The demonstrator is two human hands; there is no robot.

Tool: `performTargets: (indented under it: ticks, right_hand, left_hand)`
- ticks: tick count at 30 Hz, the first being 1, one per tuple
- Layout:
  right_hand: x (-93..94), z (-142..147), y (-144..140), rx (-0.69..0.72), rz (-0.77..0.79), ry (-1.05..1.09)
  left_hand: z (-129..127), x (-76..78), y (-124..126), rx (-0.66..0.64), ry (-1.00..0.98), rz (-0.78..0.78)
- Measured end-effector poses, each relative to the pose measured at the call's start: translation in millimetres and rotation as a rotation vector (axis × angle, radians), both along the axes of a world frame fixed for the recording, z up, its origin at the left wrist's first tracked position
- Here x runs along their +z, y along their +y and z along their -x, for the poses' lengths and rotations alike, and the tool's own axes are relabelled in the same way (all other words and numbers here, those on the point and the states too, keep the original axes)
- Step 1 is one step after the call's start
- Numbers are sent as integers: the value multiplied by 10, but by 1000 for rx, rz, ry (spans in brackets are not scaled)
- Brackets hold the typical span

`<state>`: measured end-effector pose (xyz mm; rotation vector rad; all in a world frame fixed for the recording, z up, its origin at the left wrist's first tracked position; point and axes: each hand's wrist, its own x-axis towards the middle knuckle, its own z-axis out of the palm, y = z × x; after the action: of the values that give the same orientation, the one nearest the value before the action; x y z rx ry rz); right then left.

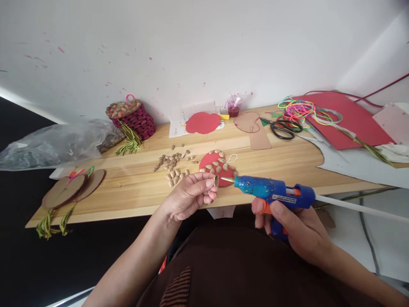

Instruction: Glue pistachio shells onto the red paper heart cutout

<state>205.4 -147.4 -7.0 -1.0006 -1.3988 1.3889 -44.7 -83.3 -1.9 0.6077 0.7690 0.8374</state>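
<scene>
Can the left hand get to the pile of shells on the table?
Probably yes: the left hand pinches one shell just in front of the pile of shells, nothing between.

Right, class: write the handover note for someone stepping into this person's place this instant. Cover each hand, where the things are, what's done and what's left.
Left hand: fingers pinch one shell at the table's front edge.
Right hand: grips the blue glue gun, finger on the orange trigger, nozzle tip at the shell.
Red disc: flat on the table just behind the hands, partly covered with shells, cord loop at its right.
Loose shells: scattered left of the disc.
Done: a good part of the disc is covered.
Left: red gaps remain on the disc; the held shell is not yet placed.
</scene>
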Motion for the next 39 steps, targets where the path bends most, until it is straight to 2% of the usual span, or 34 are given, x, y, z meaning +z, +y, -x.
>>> performTargets:
  ticks: [22,39]
  right_hand:
    - [14,32,-20,-6,-120,-222]
    - [24,48,9,-17,-127,-215]
  left_hand:
    - [52,10,-55,-26,-19,40]
    - [54,6,-46,-27,-22,28]
